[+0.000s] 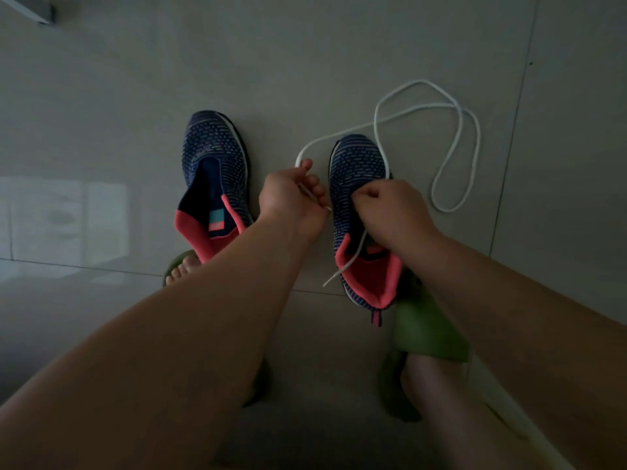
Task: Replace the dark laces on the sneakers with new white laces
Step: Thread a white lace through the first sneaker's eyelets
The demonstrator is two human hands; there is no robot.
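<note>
Two navy knit sneakers with pink collars stand on the floor, toes pointing away from me. The left sneaker (215,171) carries no lace. A long white lace (458,130) loops over the floor beyond the right sneaker (359,164), and one end trails across that shoe's pink opening. My left hand (288,195) pinches the lace just left of the right sneaker. My right hand (390,208) rests on the right sneaker's upper, fingers curled round the lace where it meets the shoe. No dark laces are in view.
Grey tiled floor (305,62) all around. My feet in green slippers (427,330) sit close behind the sneakers, one under the left shoe's heel (176,266). A pale reflection lies on the floor at left (64,218). The scene is dim.
</note>
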